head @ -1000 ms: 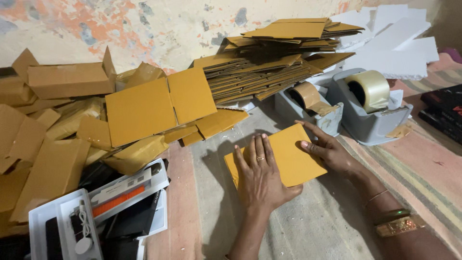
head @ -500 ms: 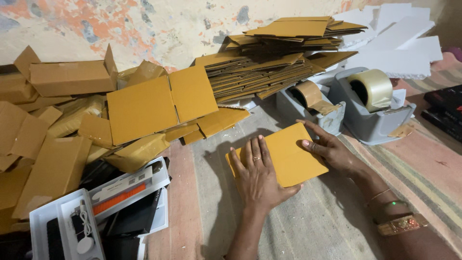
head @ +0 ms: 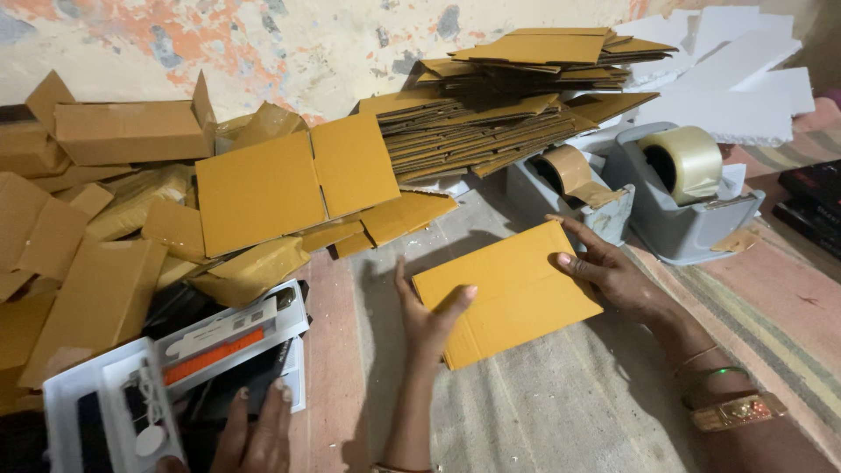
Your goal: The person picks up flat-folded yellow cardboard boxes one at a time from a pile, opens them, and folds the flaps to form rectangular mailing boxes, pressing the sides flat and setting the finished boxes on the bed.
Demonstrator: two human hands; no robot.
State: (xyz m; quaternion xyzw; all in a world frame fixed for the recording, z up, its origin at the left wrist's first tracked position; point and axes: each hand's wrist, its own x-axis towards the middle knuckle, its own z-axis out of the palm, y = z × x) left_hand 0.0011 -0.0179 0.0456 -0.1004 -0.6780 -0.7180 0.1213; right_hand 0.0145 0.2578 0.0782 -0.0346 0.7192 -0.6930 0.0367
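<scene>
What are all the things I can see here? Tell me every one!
Flat cardboard sheet: one, tan, on the cloth between both hands.
Stack of flat cardboard: one, tan, against the wall.
Loose folded boxes: many, tan, heaped at left.
Tape dispensers: two, grey, at right; one brown roll, one clear roll.
White foam sheets: several, top right.
White tray box: one, lower left, beside another person's hand.
Left hand: on the sheet's left edge.
Right hand: on the sheet's right edge, bangles on the wrist.
</scene>
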